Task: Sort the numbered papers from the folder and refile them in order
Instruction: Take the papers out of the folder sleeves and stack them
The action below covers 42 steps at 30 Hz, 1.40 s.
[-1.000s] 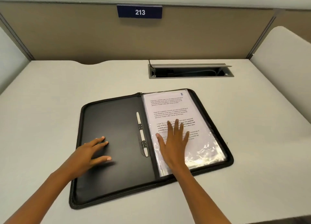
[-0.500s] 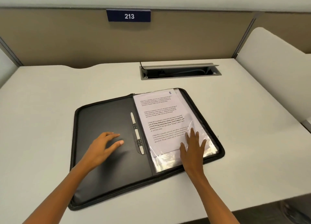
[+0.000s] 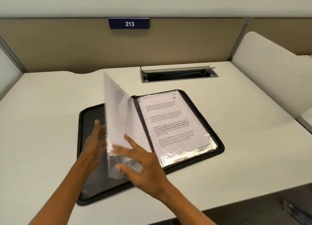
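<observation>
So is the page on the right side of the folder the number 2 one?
No, the page lying flat on the right side of the folder has an 8 printed at its top corner.

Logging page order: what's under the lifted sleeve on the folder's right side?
A sleeved page marked 8, with printed text, lies flat in the folder. More sleeves sit beneath it; their numbers are covered, bar a sliver at the top corner.

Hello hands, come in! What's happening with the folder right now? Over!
Both hands open: right hand and left hand on either side of an upright plastic sleeve. Folder open flat on the desk; page marked 8 showing. Nothing in the way.
</observation>
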### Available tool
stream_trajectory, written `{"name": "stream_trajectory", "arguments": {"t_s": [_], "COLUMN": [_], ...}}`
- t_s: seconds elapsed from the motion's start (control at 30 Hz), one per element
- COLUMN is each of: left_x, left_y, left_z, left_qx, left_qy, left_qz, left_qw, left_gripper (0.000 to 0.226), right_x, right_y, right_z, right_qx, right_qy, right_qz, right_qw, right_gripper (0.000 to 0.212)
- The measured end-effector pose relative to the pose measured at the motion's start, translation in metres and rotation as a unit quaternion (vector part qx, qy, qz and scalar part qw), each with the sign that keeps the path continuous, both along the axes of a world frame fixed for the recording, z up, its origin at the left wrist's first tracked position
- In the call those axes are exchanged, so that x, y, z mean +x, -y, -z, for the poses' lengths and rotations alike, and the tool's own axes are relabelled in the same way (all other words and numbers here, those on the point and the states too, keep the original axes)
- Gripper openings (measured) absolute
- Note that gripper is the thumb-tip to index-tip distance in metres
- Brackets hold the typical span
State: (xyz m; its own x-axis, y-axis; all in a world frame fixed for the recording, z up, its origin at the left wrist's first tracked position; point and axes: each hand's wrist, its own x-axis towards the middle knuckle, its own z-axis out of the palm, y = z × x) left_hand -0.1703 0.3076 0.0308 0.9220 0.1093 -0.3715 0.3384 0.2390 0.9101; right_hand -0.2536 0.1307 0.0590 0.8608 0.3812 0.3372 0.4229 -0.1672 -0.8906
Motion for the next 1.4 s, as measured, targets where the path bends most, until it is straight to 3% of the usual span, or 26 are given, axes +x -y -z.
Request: {"name": "stream_trajectory", "arguments": {"t_s": [0.07, 0.1, 0.13, 0.2, 0.27, 0.3, 0.33, 0.4, 0.5, 0.67, 0.77, 0.83, 0.9, 0.97, 1.03, 1.07, 1.13, 1.2, 1.27, 1.33, 1.4], "left_x": [-0.005, -0.007, -0.008, -0.012, -0.015, -0.016, -0.017, -0.019, -0.019, -0.026, -0.024, -0.021, -0.019, -0.019, -0.019, -0.019, -0.020, -0.021, -0.022, -0.024, -0.025], "left_y": [-0.003, -0.006, -0.009, -0.015, -0.023, -0.027, -0.030, -0.038, -0.049, -0.047, -0.049, -0.051, -0.049, -0.047, -0.047, -0.047, -0.046, -0.045, -0.046, -0.049, -0.049], "left_z": [-0.002, 0.000, 0.002, 0.005, 0.007, 0.008, 0.009, 0.014, 0.029, 0.032, 0.037, 0.040, 0.039, 0.037, 0.035, 0.036, 0.038, 0.038, 0.042, 0.046, 0.046], "left_qx": [-0.013, -0.024, -0.034, -0.044, -0.033, -0.028, -0.028, -0.032, 0.025, 0.099, 0.111, 0.097, 0.084, 0.110, 0.167, 0.164, 0.153, 0.121, 0.053, 0.041, 0.047], "left_qy": [-0.014, -0.023, -0.036, -0.044, -0.030, -0.030, -0.034, -0.057, -0.052, -0.012, -0.005, -0.014, -0.043, -0.077, -0.096, -0.098, -0.100, -0.093, -0.076, -0.071, -0.066], "left_qz": [0.010, 0.005, -0.006, -0.022, -0.030, -0.031, -0.030, -0.040, -0.070, -0.109, -0.090, -0.079, -0.098, -0.109, -0.106, -0.113, -0.122, -0.117, -0.124, -0.125, -0.127], "left_qw": [1.000, 0.999, 0.999, 0.998, 0.999, 0.999, 0.999, 0.997, 0.996, 0.989, 0.990, 0.992, 0.991, 0.985, 0.975, 0.975, 0.976, 0.981, 0.988, 0.989, 0.989], "left_gripper": [0.062, 0.059, 0.060, 0.061, 0.062, 0.060, 0.054, 0.037, 0.026, 0.062, 0.046, 0.027, 0.015, 0.035, 0.059, 0.066, 0.067, 0.051, 0.035, 0.041, 0.039], "right_x": [0.006, 0.013, 0.021, 0.039, 0.045, 0.044, 0.042, 0.042, 0.048, 0.046, 0.031, 0.017, 0.002, -0.005, 0.003, 0.012, 0.035, 0.049, 0.049, 0.045, 0.046], "right_y": [0.014, 0.026, 0.041, 0.078, 0.111, 0.120, 0.126, 0.127, 0.116, 0.074, 0.039, 0.018, 0.005, 0.007, 0.025, 0.039, 0.074, 0.110, 0.132, 0.138, 0.133], "right_z": [-0.002, 0.003, 0.011, 0.039, 0.068, 0.079, 0.086, 0.094, 0.097, 0.070, 0.052, 0.045, 0.034, 0.021, 0.019, 0.022, 0.041, 0.069, 0.092, 0.106, 0.112], "right_qx": [0.088, 0.078, 0.025, -0.173, -0.388, -0.449, -0.470, -0.434, -0.371, -0.304, -0.317, -0.312, -0.242, -0.071, 0.049, 0.047, -0.089, -0.305, -0.442, -0.443, -0.392], "right_qy": [-0.044, -0.052, -0.065, -0.140, -0.206, -0.218, -0.216, -0.178, -0.045, 0.147, 0.265, 0.297, 0.260, 0.178, 0.103, 0.075, 0.007, -0.114, -0.166, -0.159, -0.079], "right_qz": [0.106, 0.184, 0.262, 0.362, 0.382, 0.378, 0.375, 0.371, 0.351, 0.317, 0.242, 0.161, 0.056, 0.024, 0.109, 0.176, 0.306, 0.366, 0.385, 0.398, 0.392], "right_qw": [0.990, 0.978, 0.963, 0.905, 0.813, 0.780, 0.769, 0.801, 0.858, 0.886, 0.878, 0.888, 0.933, 0.981, 0.988, 0.980, 0.948, 0.872, 0.793, 0.788, 0.828], "right_gripper": [0.042, 0.041, 0.041, 0.054, 0.074, 0.080, 0.082, 0.073, 0.059, 0.055, 0.081, 0.079, 0.063, 0.042, 0.031, 0.029, 0.039, 0.063, 0.080, 0.078, 0.064]}}
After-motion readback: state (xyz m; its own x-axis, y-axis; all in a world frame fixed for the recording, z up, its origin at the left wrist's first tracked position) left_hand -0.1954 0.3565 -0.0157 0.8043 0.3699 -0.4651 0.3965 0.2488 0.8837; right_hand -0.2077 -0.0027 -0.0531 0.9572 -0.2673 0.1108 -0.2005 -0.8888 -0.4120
